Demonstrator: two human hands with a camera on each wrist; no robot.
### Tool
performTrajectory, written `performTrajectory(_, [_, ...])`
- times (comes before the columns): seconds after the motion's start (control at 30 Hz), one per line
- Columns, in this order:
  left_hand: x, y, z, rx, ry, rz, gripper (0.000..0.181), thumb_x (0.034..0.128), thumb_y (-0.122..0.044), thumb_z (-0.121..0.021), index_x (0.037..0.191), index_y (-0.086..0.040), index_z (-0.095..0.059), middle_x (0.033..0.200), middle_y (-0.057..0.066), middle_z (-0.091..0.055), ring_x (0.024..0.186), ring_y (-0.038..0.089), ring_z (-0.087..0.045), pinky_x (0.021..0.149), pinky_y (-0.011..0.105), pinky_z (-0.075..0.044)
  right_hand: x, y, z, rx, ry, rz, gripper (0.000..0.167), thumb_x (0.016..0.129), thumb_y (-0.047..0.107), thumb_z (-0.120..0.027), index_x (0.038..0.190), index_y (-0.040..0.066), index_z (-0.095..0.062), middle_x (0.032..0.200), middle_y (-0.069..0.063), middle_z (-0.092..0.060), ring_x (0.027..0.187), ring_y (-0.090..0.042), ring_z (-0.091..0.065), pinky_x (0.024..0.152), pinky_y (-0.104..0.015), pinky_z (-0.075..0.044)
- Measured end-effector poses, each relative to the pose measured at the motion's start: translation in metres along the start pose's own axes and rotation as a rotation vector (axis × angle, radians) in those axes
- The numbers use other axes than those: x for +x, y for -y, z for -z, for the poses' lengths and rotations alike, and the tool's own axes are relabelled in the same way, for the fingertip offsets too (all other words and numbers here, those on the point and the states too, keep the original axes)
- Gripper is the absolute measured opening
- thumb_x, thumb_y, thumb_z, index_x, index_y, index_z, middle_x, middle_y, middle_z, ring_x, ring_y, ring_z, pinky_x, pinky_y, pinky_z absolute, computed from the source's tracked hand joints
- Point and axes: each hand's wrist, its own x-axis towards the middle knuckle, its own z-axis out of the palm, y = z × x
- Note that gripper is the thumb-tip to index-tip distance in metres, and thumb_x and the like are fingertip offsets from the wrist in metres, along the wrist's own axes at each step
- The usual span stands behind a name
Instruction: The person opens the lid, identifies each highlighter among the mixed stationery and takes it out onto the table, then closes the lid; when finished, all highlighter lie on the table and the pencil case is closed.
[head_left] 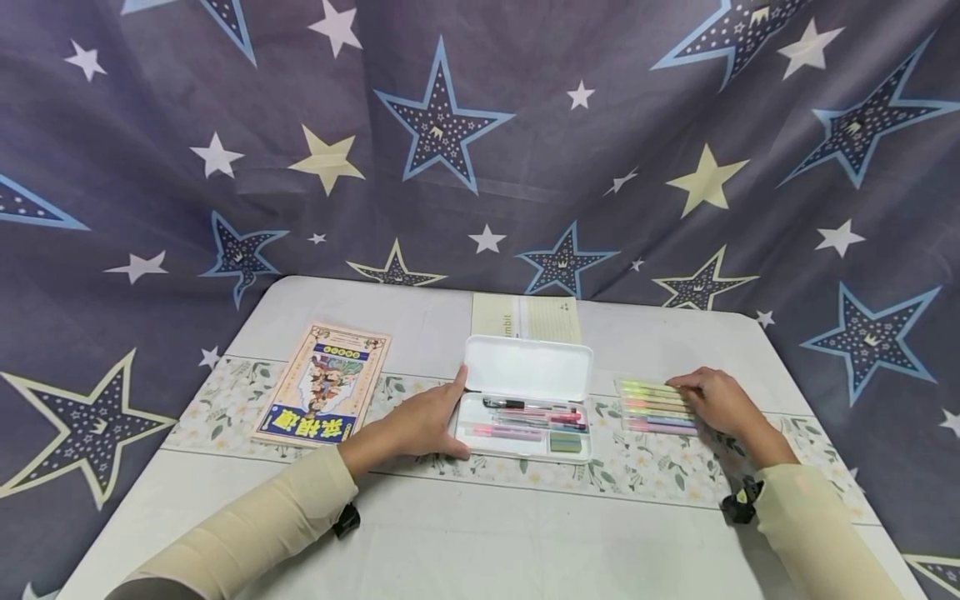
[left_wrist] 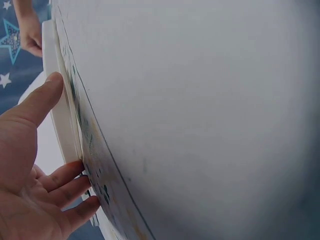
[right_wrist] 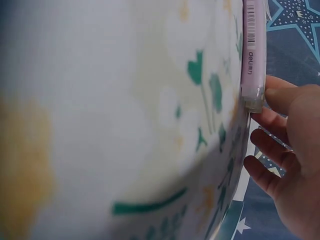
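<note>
A white pencil case (head_left: 529,370) lies open on the table, its lid tipped back. Inside are several pens (head_left: 517,417) and a green block (head_left: 566,442) at the front right corner. My left hand (head_left: 422,419) holds the case's left end, thumb at the near corner and fingers further back along the side. Over to the right, my right hand (head_left: 718,403) grips the right end of a clear pack of coloured pens (head_left: 654,407) lying on the table. In the right wrist view, the thumb and index finger are at the end of the pack's pink side (right_wrist: 254,50).
A booklet with a colourful cover (head_left: 324,383) lies left of my left hand. Behind the case's lid is a pale yellow notebook (head_left: 525,315). A floral strip (head_left: 517,475) crosses the white table (head_left: 517,542), and a star-patterned curtain (head_left: 525,208) hangs at the back.
</note>
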Motion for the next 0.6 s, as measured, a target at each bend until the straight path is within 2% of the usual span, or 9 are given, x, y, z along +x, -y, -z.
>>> performTrajectory(0.33, [0.000, 0.001, 0.000, 0.007, 0.001, -0.001, 0.138, 0.0721, -0.058, -0.087, 0.164, -0.004, 0.001, 0.161, 0.021, -0.039, 0.145, 0.034, -0.045, 0.118, 0.045, -0.040, -0.001, 0.003, 0.006, 0.027, 0.036, -0.059, 0.027, 0.102, 0.016, -0.061, 0.124, 0.007, -0.073, 0.118, -0.022, -0.070, 0.112, -0.045, -0.063, 0.095, -0.065, -0.047])
performTrajectory(0.6, [0.001, 0.000, 0.000, 0.015, 0.010, 0.010, 0.139, 0.0722, -0.059, -0.087, 0.164, -0.004, 0.001, 0.162, 0.021, -0.037, 0.146, 0.034, -0.044, 0.119, 0.045, -0.039, -0.005, 0.016, 0.015, 0.026, -0.016, -0.017, 0.028, 0.101, 0.015, -0.062, 0.125, 0.005, -0.072, 0.113, -0.020, -0.070, 0.107, -0.043, -0.064, 0.090, -0.063, -0.050])
